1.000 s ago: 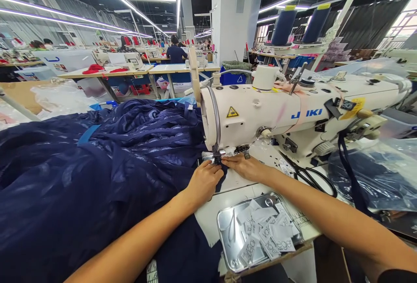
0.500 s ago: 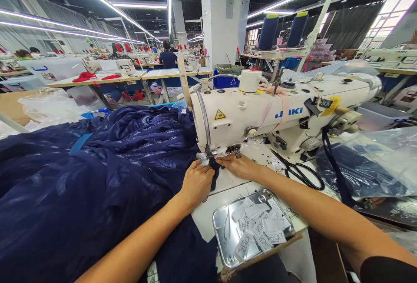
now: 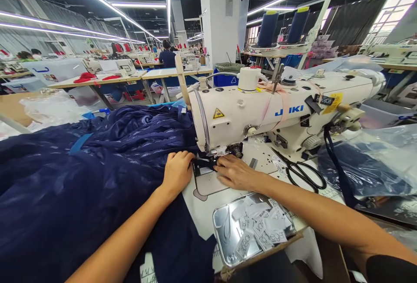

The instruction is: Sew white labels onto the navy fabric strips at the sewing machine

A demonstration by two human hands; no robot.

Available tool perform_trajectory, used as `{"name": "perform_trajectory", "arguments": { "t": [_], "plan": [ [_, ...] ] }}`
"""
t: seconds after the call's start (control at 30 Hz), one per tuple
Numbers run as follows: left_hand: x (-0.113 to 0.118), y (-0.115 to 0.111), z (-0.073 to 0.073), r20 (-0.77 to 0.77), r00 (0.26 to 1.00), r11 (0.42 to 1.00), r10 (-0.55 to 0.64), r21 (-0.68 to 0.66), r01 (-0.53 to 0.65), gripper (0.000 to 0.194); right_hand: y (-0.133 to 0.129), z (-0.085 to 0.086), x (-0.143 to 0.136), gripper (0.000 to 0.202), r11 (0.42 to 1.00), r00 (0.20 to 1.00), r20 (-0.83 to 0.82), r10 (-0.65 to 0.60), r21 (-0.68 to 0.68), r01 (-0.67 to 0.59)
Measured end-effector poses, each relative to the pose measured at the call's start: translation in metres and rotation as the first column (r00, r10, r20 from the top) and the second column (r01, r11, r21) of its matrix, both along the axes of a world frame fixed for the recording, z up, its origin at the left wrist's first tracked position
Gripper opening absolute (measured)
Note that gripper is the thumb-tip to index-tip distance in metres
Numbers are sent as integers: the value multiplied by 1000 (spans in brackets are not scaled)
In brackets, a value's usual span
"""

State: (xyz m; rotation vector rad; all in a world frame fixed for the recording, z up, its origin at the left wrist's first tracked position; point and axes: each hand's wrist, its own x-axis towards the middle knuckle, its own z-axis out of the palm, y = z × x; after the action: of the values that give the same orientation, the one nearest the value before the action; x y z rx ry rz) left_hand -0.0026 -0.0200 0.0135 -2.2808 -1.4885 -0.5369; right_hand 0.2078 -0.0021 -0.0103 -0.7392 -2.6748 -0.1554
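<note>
A white sewing machine (image 3: 260,111) stands over the bed, with its presser foot area just behind my fingers. My left hand (image 3: 177,172) is closed on navy fabric (image 3: 124,144) left of the foot. From it a narrow dark navy strip (image 3: 205,162) runs to the right under the foot. My right hand (image 3: 237,172) is closed, its curled fingertips on the strip's right end beside the needle area. The needle itself is hidden. Below the right forearm, a metal tray (image 3: 219,224) holds several printed white labels (image 3: 260,226) and tweezers.
Black-handled scissors (image 3: 302,174) lie right of the machine bed, near a plastic-wrapped navy bundle (image 3: 365,165). Navy thread cones (image 3: 267,30) stand behind the machine. A seated person (image 3: 167,57) is at a far table. Navy cloth heaps across the left side.
My left hand has moved left, away from the foot, drawing out the dark strip. My right hand has shifted slightly, its fingers more curled. A small grey piece now shows on the machine bed.
</note>
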Motion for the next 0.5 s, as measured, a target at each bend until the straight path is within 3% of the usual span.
{"name": "perform_trajectory", "arguments": {
  "t": [0.13, 0.27, 0.5],
  "plan": [
    [9, 0, 0, 121, 993, 994, 1, -110, 12, 21, 5, -7, 1, 25, 999, 997, -68, 23, -26, -25],
    [18, -10, -4, -2, 990, 986, -144, -85, 143, 24, 11, -9, 5, 26, 994, 989, -137, 48, -87, -60],
    [22, -9, -13, -127, 970, 978, -205, 15, 209, 17, 14, -9, 9, 26, 969, 969, -238, 63, -217, -116]
  ]
}}
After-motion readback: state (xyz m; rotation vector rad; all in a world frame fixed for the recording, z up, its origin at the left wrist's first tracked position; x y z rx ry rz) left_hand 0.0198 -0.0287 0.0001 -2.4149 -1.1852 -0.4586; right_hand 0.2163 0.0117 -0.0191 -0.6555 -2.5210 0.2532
